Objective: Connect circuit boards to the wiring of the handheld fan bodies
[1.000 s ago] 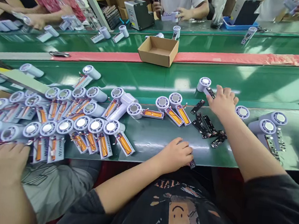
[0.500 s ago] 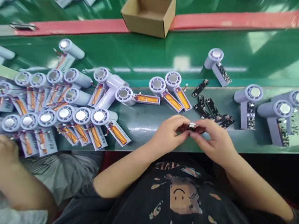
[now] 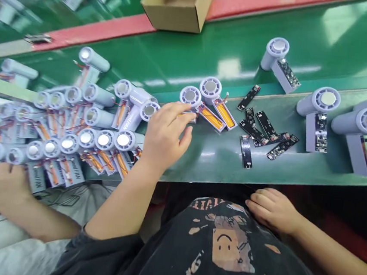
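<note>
My left hand (image 3: 167, 134) is over the bench with its fingers stretched out and thumb apart. It partly covers a lilac handheld fan (image 3: 149, 110) whose opened handle lies under the fingertips; I cannot tell whether they touch it. My right hand (image 3: 274, 210) rests on my lap below the bench edge, fingers loosely bent, with nothing seen in it. A single black circuit board (image 3: 246, 152) lies near the front of the bench. Behind it several more circuit boards (image 3: 267, 126) are in a loose pile. Two fans with orange batteries (image 3: 211, 117) in their handles lie beside my left hand.
Many lilac fans (image 3: 51, 147) crowd the left side of the bench. At right stand fans with boards in their handles (image 3: 320, 132). A cardboard box (image 3: 175, 18) sits at the back by a red strip (image 3: 254, 7). A co-worker's hand (image 3: 2, 180) is at far left.
The circuit board held between both hands is now on the bench. My left hand has moved left to the fan, and my right hand has dropped to my lap. The view has shifted slightly.
</note>
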